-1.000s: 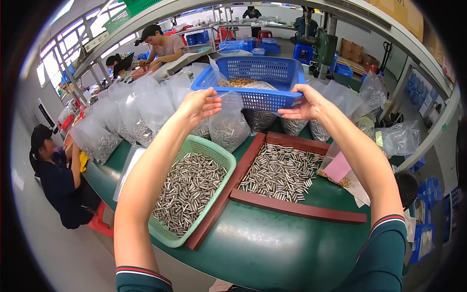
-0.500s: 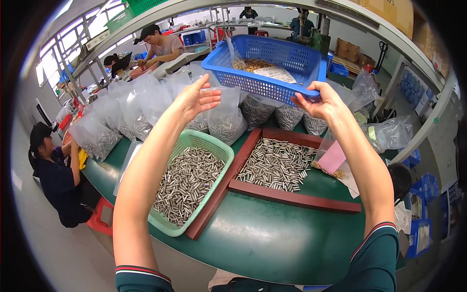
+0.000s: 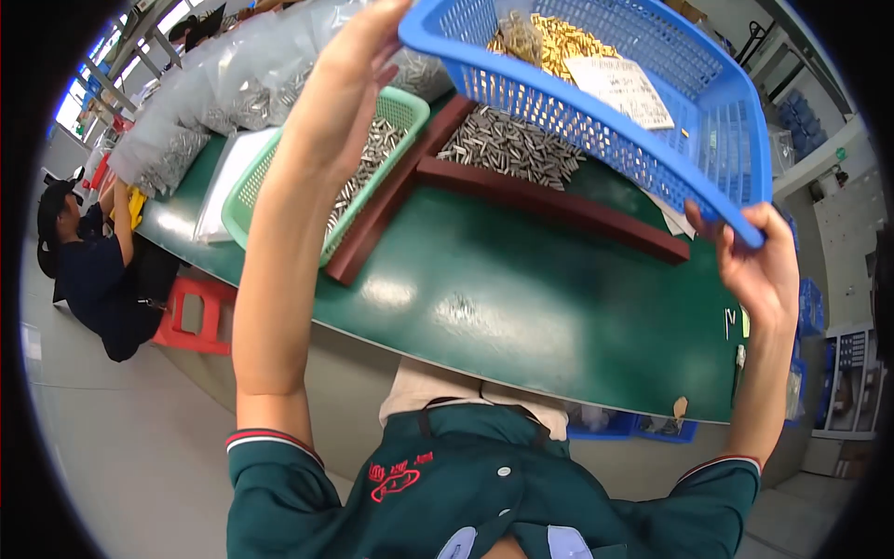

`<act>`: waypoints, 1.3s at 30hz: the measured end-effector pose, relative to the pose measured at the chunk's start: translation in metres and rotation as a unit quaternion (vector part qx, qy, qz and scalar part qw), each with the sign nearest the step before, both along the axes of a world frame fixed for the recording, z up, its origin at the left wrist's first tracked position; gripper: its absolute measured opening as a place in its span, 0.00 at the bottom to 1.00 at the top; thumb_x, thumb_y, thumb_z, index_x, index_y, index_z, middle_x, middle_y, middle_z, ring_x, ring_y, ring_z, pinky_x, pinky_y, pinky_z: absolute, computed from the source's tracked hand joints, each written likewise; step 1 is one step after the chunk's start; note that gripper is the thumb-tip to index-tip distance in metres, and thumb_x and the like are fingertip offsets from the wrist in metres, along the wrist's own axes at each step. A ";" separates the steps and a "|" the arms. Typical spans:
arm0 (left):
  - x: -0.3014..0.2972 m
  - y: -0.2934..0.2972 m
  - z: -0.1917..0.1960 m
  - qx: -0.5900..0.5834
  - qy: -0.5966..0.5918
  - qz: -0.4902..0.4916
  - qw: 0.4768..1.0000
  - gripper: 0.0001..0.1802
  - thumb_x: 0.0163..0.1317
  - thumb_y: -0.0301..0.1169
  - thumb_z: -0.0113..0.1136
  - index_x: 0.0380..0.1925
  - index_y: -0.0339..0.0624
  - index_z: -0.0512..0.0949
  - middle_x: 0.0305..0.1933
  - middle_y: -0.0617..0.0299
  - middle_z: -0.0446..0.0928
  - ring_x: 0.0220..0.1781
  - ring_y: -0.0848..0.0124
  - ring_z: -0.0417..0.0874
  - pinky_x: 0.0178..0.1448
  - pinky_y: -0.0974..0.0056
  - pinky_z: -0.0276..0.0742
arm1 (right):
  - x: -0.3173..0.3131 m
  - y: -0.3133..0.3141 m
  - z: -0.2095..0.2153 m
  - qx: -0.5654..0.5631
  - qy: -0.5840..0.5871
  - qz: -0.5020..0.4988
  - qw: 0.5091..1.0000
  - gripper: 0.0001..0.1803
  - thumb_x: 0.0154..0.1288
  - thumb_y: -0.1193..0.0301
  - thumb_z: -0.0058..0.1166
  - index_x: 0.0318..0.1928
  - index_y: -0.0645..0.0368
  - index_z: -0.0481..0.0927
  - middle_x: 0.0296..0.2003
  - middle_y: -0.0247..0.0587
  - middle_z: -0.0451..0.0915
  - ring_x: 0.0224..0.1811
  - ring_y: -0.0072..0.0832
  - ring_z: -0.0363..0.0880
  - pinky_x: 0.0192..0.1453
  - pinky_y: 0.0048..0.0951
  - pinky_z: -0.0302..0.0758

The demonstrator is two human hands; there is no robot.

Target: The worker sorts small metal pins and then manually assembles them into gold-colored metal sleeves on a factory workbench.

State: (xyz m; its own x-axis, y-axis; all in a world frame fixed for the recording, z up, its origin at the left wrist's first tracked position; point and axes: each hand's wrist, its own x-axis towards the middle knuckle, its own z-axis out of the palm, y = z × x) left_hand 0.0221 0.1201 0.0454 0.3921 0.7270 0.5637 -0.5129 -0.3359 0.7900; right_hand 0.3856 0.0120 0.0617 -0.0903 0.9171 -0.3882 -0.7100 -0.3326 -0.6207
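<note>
- Blue basket [image 3: 745, 121]: held up over the far right part of the green table [image 3: 521, 289], between the two hands; its near rim runs from beside the left hand down to the right, and its body extends beyond the grip, past the upper edge of the view.
- Right hand [image 3: 762, 261]: closed on the basket's near right corner, thumb and fingers on opposite sides of the rim.
- Left hand [image 3: 358, 61]: at the near left corner, partly cut off by the upper edge; whether its fingers close on the rim cannot be told.
- Basket contents: gold pins [image 3: 573, 47] toward the left, a crumpled clear bag [image 3: 520, 39] beside them, and a written slip [image 3: 622, 90] nearer the right hand.
- Frame [image 3: 559, 205]: dark red bars on the table, around silver pins [image 3: 512, 144]; the basket partly hides both.
- Green basket [image 3: 244, 205]: left of the frame, holding similar pins, partly behind the left forearm.
- Filled bags [image 3: 251, 79]: a row along the table's far left side.
</note>
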 end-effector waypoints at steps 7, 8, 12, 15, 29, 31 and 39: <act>0.027 -0.101 -0.045 -0.144 0.135 0.230 0.953 0.29 0.60 0.34 0.59 0.58 0.31 0.64 0.52 0.56 0.72 0.55 0.73 0.71 0.61 0.69 0.63 | 0.009 -0.081 -0.047 -0.132 -0.071 -0.080 0.985 0.07 0.55 0.78 0.48 0.36 0.64 0.72 0.29 0.41 0.78 0.25 0.30 0.79 0.27 0.32 0.83; 0.024 -0.103 -0.046 -0.155 0.135 0.208 0.956 0.29 0.60 0.33 0.59 0.59 0.31 0.63 0.54 0.55 0.71 0.55 0.73 0.71 0.62 0.68 0.63 | 0.009 -0.088 -0.049 -0.135 -0.079 -0.088 0.984 0.07 0.55 0.78 0.48 0.36 0.64 0.72 0.28 0.42 0.78 0.24 0.30 0.79 0.27 0.32 0.83; 0.023 -0.102 -0.053 -0.117 0.131 0.137 0.975 0.29 0.64 0.35 0.54 0.61 0.32 0.59 0.60 0.51 0.66 0.62 0.69 0.66 0.66 0.66 0.58 | 0.006 -0.110 -0.049 -0.117 -0.114 -0.147 0.976 0.11 0.54 0.79 0.47 0.40 0.64 0.73 0.32 0.42 0.79 0.24 0.31 0.79 0.26 0.33 0.82; 0.016 -0.099 -0.076 -0.057 0.194 0.244 0.949 0.29 0.67 0.41 0.49 0.62 0.34 0.59 0.64 0.51 0.63 0.68 0.63 0.60 0.69 0.63 0.53 | 0.009 -0.119 -0.048 -0.105 -0.100 -0.165 0.976 0.16 0.53 0.80 0.46 0.45 0.65 0.71 0.39 0.44 0.78 0.29 0.32 0.80 0.27 0.33 0.82; 0.101 -0.090 -0.199 0.267 0.552 0.090 0.785 0.51 0.54 0.67 0.43 0.65 0.35 0.56 0.71 0.48 0.51 0.73 0.56 0.49 0.73 0.51 0.44 | 0.008 -0.152 -0.042 -0.023 0.036 -0.238 0.970 0.34 0.57 0.81 0.46 0.64 0.68 0.51 0.58 0.66 0.54 0.35 0.25 0.74 0.45 0.30 0.83; 0.070 -0.090 -0.202 0.235 0.580 0.122 0.770 0.51 0.53 0.66 0.47 0.65 0.36 0.55 0.71 0.48 0.50 0.73 0.56 0.49 0.73 0.51 0.43 | 0.014 -0.158 -0.044 -0.026 0.038 -0.247 0.968 0.33 0.56 0.82 0.47 0.63 0.68 0.53 0.58 0.65 0.54 0.34 0.26 0.75 0.45 0.30 0.82; -0.086 -0.152 -0.161 0.077 0.649 0.343 0.675 0.36 0.57 0.46 0.57 0.59 0.33 0.63 0.67 0.47 0.58 0.69 0.53 0.58 0.70 0.47 0.47 | 0.007 -0.143 -0.053 -0.017 0.029 -0.235 0.971 0.28 0.56 0.81 0.44 0.58 0.76 0.56 0.54 0.74 0.58 0.39 0.32 0.76 0.44 0.32 0.84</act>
